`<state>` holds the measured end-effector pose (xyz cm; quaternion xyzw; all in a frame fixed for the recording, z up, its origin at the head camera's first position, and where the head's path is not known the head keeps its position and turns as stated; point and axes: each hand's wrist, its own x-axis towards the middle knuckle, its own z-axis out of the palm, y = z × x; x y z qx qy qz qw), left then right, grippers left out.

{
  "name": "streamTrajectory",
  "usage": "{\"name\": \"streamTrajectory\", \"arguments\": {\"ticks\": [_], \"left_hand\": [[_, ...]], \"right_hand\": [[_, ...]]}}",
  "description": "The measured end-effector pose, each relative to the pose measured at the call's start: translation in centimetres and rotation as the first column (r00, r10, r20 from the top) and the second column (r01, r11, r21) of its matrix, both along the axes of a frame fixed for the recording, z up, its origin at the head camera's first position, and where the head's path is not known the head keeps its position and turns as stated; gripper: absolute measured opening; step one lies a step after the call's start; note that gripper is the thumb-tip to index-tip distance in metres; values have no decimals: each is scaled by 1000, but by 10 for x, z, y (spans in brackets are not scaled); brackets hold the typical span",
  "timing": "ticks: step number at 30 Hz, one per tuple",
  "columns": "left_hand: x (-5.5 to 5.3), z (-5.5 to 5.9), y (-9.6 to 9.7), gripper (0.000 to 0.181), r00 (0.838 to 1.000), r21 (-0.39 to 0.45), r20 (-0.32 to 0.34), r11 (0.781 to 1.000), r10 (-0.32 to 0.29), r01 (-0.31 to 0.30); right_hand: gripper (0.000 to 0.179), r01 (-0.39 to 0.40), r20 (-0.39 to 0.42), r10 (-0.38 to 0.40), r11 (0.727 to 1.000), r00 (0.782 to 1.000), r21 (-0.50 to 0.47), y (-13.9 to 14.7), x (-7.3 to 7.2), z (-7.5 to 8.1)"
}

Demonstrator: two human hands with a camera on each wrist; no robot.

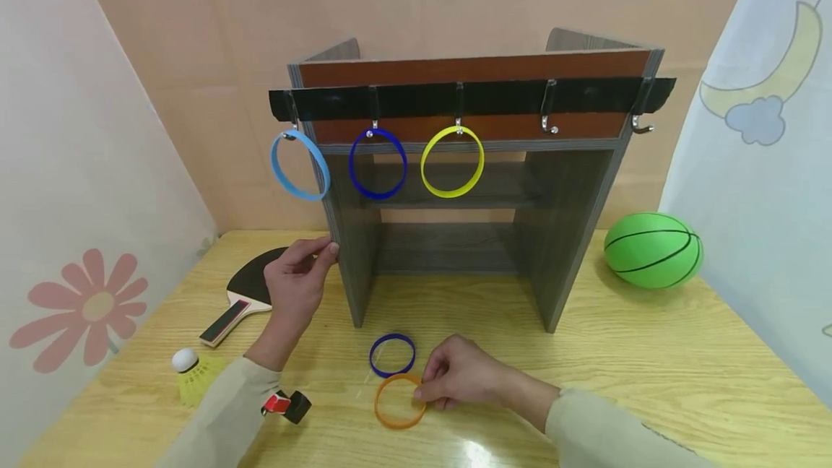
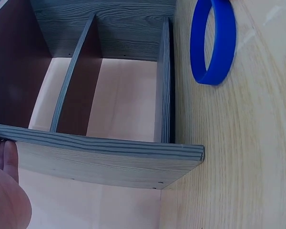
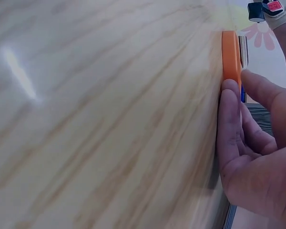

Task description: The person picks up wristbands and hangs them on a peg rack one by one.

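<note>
Orange wristband (image 3: 231, 57) could slip because the right grip (image 1: 458, 374) pinches only its edge, while the left grip (image 1: 299, 276) holds the shelf unit (image 1: 448, 248).

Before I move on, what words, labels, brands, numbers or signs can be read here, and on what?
None can be read.
Red patch at the left sleeve: any marking is too small and blurred to read.
Orange band in the right hand: no lettering shows.
Paddle handle: none made out.

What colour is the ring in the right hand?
Plain orange: the ring shows best in the right wrist view.
</note>
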<state>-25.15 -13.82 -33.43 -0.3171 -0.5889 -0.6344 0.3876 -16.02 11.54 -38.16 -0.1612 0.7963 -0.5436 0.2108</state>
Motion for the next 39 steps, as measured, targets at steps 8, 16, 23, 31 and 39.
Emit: {"name": "streamTrajectory", "arguments": {"ticks": [8, 16, 23, 31, 39], "left_hand": [[-1, -2, -1, 9, 1000, 2, 6, 1000, -10, 10], [1, -1, 0, 10, 1000, 4, 10, 1000, -20, 20], [1, 0, 0, 9, 1000, -3, 4, 1000, -1, 1], [1, 0, -1, 8, 1000, -21, 4, 999, 24, -24], [-2, -1, -1, 9, 1000, -16, 4, 1000, 13, -13]], "right_hand": [[19, 16, -9, -15, 999, 1000, 35, -5, 0, 1], [16, 23, 26, -23, 1000, 999, 15, -6, 2, 1], [15, 33, 39, -33, 999, 999, -10, -5, 4, -1], [11, 24, 46, -23, 1000, 999, -16, -1, 6, 1], [9, 32, 52, -30, 999, 998, -31, 4, 6, 1]]}}
